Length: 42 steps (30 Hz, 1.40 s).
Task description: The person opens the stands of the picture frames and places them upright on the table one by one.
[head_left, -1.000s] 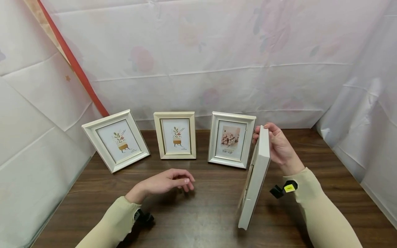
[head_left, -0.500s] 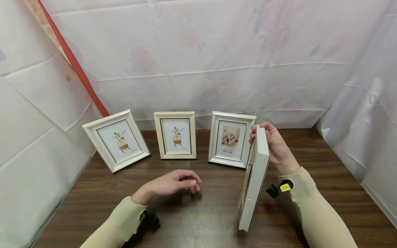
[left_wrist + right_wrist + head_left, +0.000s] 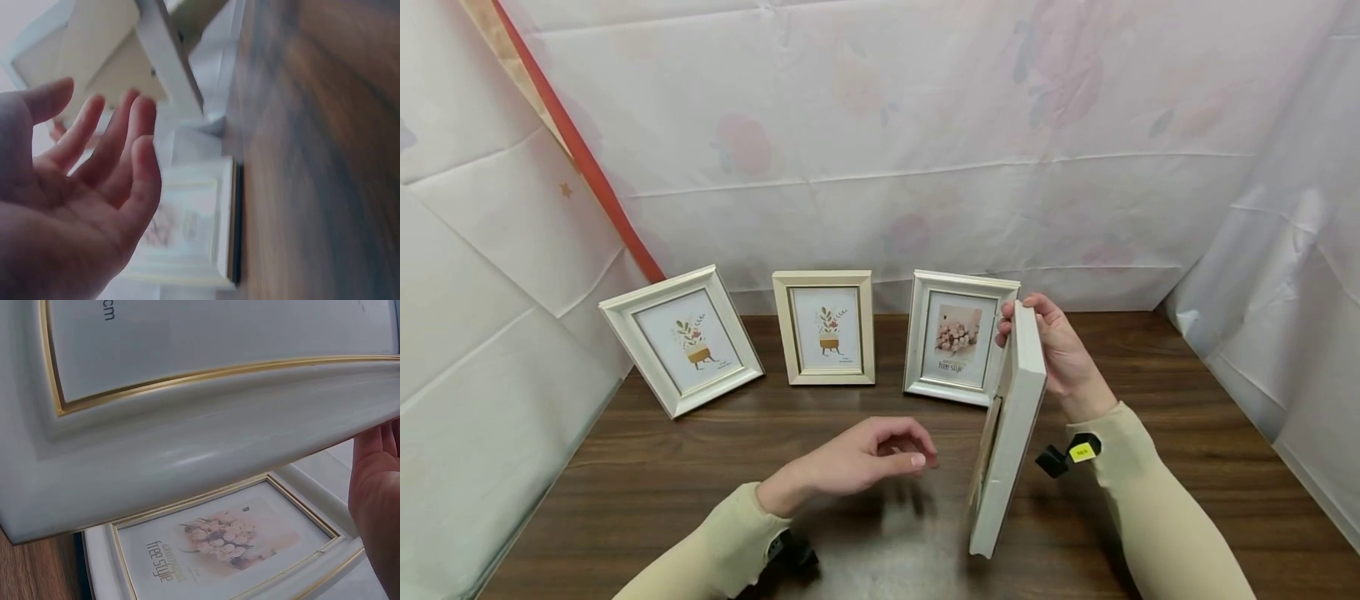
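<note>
My right hand grips a white picture frame by its upper end. The frame stands edge-on to the head view, tilted, its front facing right. In the right wrist view the front of this held frame shows a wide white border with a gold inner line. Left of it, my left hand hovers over the table with fingers loosely bent, holding nothing and apart from the frame. The left wrist view, blurred, shows the held frame's beige back with its stand flap beyond the fingertips.
Three more picture frames stand along the back: a tilted silver-white one, a cream one and a white "free style" one. They stand on a dark wooden table. A pale printed cloth hangs behind.
My left hand has moved right, closer to the held picture frame. The right hand and that frame have shifted slightly left. The three standing frames have stayed put.
</note>
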Tool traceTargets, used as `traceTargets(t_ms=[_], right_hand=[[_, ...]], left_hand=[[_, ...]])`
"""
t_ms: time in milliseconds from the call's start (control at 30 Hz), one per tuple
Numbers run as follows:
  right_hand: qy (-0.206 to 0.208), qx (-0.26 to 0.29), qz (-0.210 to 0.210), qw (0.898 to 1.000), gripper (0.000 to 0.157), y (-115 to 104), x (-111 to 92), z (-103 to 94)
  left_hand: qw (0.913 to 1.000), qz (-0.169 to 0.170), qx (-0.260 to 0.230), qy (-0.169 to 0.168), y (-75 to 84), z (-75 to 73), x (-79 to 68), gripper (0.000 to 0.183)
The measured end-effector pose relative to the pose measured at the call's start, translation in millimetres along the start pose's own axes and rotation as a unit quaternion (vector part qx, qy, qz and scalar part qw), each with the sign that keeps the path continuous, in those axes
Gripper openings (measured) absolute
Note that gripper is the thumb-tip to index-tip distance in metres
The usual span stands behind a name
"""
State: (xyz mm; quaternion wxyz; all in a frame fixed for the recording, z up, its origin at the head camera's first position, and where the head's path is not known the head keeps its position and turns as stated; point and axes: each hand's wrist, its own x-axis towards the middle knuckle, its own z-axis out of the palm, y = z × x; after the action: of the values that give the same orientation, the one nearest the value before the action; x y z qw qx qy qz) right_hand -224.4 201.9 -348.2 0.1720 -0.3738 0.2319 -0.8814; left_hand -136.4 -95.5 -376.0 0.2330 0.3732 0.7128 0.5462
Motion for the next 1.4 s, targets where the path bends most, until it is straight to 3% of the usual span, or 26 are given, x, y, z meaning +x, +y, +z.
traceTargets(t_ms=[267,533,700,800,1100,1400], right_hand=[[0.003,-0.003,-0.005,1.000,0.019,4,5,-1.6],[0.006,-0.014,-0.013,1.000,0.020,5,5,-3.8],[0.007,0.007,-0.016,1.000,0.020,5,6,-5.3],[-0.001,0.017,-0.015,1.000,0.021,6,7,-5.9],[-0.016,0.017,-0.016,1.000,0.022,3,4,-6.1],[0.000,0.003,0.003,1.000,0.020,2,-2,-7.2]], left_hand=[[0.9985,0.039,0.002,0.039,13.8,22.7,8.0,0.025],[0.9984,0.035,-0.016,0.041,18.7,31.7,9.5,0.029],[0.9991,0.004,-0.009,0.041,19.9,32.5,9.7,0.031],[0.9992,0.001,0.001,0.040,20.6,32.3,9.7,0.031],[0.9981,0.035,0.026,0.043,23.4,23.9,4.0,0.029],[0.9967,0.057,0.037,0.044,23.4,15.7,0.1,0.027]])
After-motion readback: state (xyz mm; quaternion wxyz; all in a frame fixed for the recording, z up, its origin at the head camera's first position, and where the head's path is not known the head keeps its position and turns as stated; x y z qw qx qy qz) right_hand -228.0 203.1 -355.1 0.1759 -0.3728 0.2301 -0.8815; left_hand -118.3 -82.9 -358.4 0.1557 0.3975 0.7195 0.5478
